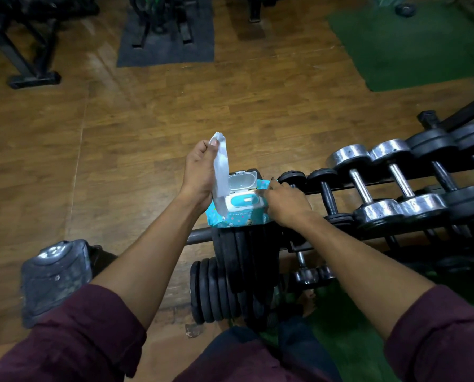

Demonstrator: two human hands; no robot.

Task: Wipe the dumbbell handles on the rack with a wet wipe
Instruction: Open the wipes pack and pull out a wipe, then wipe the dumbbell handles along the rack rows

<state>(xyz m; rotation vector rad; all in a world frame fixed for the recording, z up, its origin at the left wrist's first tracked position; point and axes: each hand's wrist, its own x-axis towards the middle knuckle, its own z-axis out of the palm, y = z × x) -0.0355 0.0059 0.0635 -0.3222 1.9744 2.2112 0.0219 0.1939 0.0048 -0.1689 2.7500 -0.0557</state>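
Our two maroon sleeves frame the bottom edge, and past them our left hand (pixel 200 166) pinches one wipe (pixel 221 166) by its top, the sheet hanging long and upright, its tail touching the pack (pixel 238 213). Our right hand (pixel 284 204), fingers curled, holds down the pack's right edge on the plates (pixel 244 249); its one lid (pixel 241 180) stands open. We judge the handles lie rightward of the wipe, on the rack (pixel 373 184), nearer our right hand, their axes running front to back; we count about six dumbbells (pixel 361 186) on the top tier
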